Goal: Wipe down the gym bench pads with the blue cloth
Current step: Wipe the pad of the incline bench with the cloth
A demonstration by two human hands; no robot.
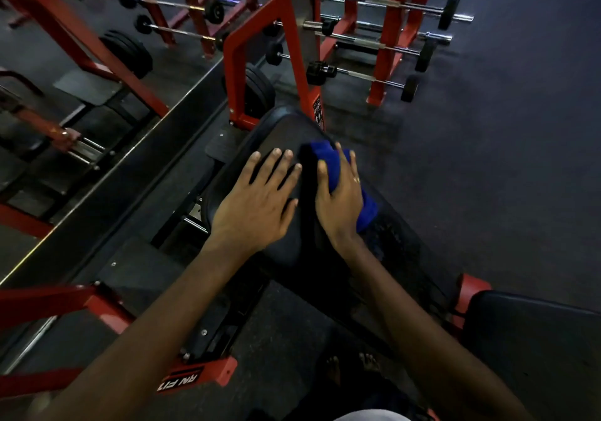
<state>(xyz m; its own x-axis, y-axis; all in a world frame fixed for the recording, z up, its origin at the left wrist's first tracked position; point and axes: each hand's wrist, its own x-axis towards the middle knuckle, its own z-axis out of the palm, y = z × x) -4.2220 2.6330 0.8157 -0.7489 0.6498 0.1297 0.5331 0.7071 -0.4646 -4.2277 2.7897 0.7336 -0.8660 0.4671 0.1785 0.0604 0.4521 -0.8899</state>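
Observation:
A black padded bench pad [286, 134] slopes away from me in the middle of the head view. My left hand [257, 199] lies flat on its left half with the fingers spread and straight. My right hand [341, 193] presses the bunched blue cloth [328, 157] onto the right half of the pad, fingers curled over the cloth. Part of the cloth sticks out beyond my fingertips and below my palm at the pad's right edge. A second black pad [533, 339] sits at the lower right.
Red steel frames [292, 47] and racks of barbells [390, 43] stand behind the bench. A mirror wall [65, 95] runs along the left. Black weight plates [260, 89] lean by the upright. Dark rubber floor [504, 160] spreads to the right. Bare feet [351, 368] show below.

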